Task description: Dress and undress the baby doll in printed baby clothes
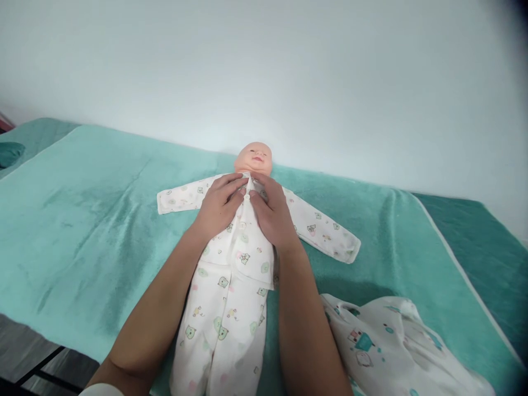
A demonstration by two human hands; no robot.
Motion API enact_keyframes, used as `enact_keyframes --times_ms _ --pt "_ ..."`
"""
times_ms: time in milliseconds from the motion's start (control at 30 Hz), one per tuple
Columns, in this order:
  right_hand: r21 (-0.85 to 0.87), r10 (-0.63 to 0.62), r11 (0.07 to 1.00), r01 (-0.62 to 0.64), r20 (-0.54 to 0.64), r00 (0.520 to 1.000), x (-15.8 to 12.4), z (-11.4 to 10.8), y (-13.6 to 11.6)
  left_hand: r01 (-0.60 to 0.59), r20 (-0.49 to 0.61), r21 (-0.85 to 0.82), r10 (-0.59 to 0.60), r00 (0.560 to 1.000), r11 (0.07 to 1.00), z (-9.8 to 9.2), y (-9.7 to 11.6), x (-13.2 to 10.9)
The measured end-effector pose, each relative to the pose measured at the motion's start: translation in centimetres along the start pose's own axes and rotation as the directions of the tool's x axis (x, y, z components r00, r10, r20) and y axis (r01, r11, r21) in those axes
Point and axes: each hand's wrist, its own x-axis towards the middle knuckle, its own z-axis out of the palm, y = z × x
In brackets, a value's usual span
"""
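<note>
A baby doll (254,157) lies on its back, dressed in a white baby shirt (251,250) printed with small animals. My left hand (219,203) rests on the chest, its thumb and fingers gripping the shirt's front edge just under the collar. Opposite it, my right hand (274,209) grips the other front edge, and the fingertips of both hands nearly meet at the neck. A small button (247,197) shows between my thumbs. The sleeves spread out to both sides. Matching white trousers (220,324) cover the doll's legs.
A green blanket (82,220) covers the bed under the doll, over a darker green layer (482,247) at the right. Crumpled white printed cloth (400,341) lies beside my right forearm. A pale wall (264,71) rises behind; a black metal frame (45,366) shows at lower left.
</note>
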Motion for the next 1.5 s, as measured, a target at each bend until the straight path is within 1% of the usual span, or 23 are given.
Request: enact_keyframes --times_ms 233,300,367,433,500,633,800,1033,1233,1433,1500 --pt "0.019 -0.036 0.999 0.037 -0.034 0.999 0.0 0.0 0.1 -0.002 0.002 0.008 0.002 1.0 1.0 0.0 0.0 0.0" --pt "0.042 -0.026 0.999 0.029 -0.056 0.998 -0.1 0.0 0.0 -0.006 0.0 0.011 0.006 1.0 1.0 0.0 0.0 0.0" --pt "0.084 0.019 0.996 -0.012 -0.087 0.996 -0.2 0.1 -0.1 -0.01 0.001 0.014 0.01 1.0 1.0 -0.1 0.1 0.0" --pt "0.158 0.084 0.985 -0.065 -0.116 0.99 -0.2 0.3 -0.3 -0.012 0.003 0.015 0.012 1.0 1.0 -0.1 0.1 -0.1" --pt "0.239 0.125 0.967 -0.089 -0.14 0.982 -0.3 0.4 -0.3 -0.014 0.004 0.012 0.013 1.0 1.0 -0.1 0.1 -0.1" --pt "0.312 0.118 0.948 -0.056 -0.183 0.976 -0.3 0.6 -0.3 -0.013 0.004 0.008 0.013 1.0 1.0 0.0 0.0 -0.1" --pt "0.381 0.084 0.924 -0.009 -0.182 0.98 -0.3 0.7 0.2 -0.024 0.021 0.042 0.023 1.0 0.999 -0.1 0.1 -0.1" --pt "0.379 0.066 0.925 -0.006 -0.146 0.987 -0.4 0.6 0.5 -0.033 0.092 0.099 0.024 0.995 0.994 -0.5 0.2 0.0" --pt "0.367 0.048 0.93 0.011 -0.149 0.988 -0.4 0.6 0.7 -0.04 0.098 0.103 0.03 0.995 0.994 -0.5 0.2 0.0" --pt "0.244 0.012 0.969 0.022 -0.138 0.99 -0.5 0.4 0.4 0.002 0.099 0.088 -0.011 0.995 0.996 -0.5 0.4 -0.2" --pt "0.23 -0.006 0.972 0.038 -0.14 0.99 -0.4 0.3 0.3 0.001 0.091 0.071 -0.008 0.996 0.998 -0.5 0.4 -0.2"
